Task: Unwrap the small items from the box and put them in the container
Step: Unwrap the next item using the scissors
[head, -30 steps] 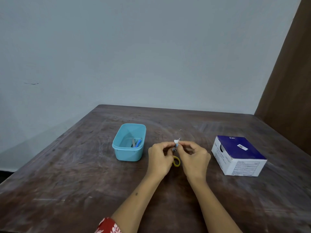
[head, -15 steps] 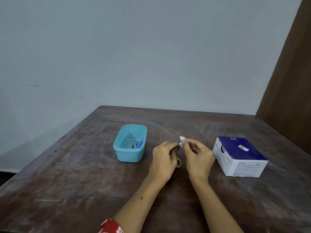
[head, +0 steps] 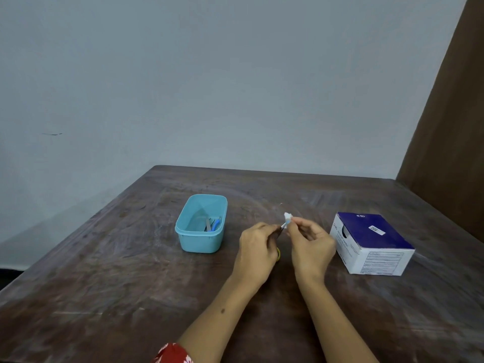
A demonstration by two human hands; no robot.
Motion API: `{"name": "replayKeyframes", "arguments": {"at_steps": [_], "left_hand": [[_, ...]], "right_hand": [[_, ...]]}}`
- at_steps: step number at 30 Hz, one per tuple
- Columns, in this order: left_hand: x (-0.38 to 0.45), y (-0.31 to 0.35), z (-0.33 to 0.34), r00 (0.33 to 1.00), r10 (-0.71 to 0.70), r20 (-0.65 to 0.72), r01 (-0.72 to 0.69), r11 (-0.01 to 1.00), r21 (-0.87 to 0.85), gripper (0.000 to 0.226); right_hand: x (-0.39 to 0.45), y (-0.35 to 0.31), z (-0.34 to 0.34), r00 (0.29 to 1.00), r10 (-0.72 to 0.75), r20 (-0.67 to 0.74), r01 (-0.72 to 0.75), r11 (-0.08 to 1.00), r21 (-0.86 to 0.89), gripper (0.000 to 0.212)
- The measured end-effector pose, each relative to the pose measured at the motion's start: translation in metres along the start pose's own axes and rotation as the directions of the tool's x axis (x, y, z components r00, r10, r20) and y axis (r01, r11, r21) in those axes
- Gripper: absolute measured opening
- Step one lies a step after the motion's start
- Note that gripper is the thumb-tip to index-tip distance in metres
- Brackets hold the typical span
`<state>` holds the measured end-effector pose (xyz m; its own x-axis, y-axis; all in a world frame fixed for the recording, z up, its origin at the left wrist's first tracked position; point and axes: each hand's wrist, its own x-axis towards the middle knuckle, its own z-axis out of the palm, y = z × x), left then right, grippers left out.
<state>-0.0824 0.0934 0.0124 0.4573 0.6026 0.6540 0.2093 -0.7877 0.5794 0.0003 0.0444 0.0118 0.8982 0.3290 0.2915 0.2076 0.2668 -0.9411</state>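
Above the middle of the wooden table [head: 104,271], my two hands hold a small item between them. My right hand [head: 310,244] pinches its white and pale blue wrapper [head: 287,218] at the fingertips. My left hand [head: 258,251] grips the thin grey end of the small item [head: 282,227], close beside the right. A light blue container [head: 200,241] stands to the left of my hands with a blue item and a grey strip [head: 212,224] lying inside. To the right sits the blue and white box [head: 372,243].
A small yellow ring [head: 278,253] lies on the table under my left hand, mostly hidden. A pale wall runs behind the table and a brown panel [head: 450,127] rises at the right. The table's left edge slants toward the near left.
My hands have drawn slightly apart: the right hand moved right with the wrapper, exposing the thin item held by the left. The view shifted a little.
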Motion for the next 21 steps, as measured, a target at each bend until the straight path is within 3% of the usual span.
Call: {"name": "replayKeyframes", "arguments": {"at_steps": [4, 7, 13, 21], "left_hand": [[0.005, -0.008, 0.000, 0.949, -0.316, -0.016, 0.305, 0.928, -0.213, 0.026], [0.009, -0.017, -0.001, 0.892, -0.452, 0.003, 0.427, 0.841, -0.333, 0.025], [0.012, -0.020, -0.001, 0.834, -0.527, 0.164, 0.513, 0.631, -0.581, 0.019], [0.010, -0.021, 0.002, 0.821, -0.542, 0.179, 0.519, 0.577, -0.631, 0.018]], "right_hand": [[-0.007, 0.001, 0.003, 0.980, -0.087, 0.179, 0.120, 0.976, -0.183, 0.015], [-0.009, 0.003, 0.005, 0.954, -0.101, 0.282, 0.169, 0.958, -0.231, 0.011], [-0.007, 0.011, 0.002, 0.923, -0.260, 0.283, 0.333, 0.909, -0.249, 0.020], [-0.010, 0.012, 0.004, 0.916, -0.288, 0.281, 0.356, 0.904, -0.236, 0.025]]}}
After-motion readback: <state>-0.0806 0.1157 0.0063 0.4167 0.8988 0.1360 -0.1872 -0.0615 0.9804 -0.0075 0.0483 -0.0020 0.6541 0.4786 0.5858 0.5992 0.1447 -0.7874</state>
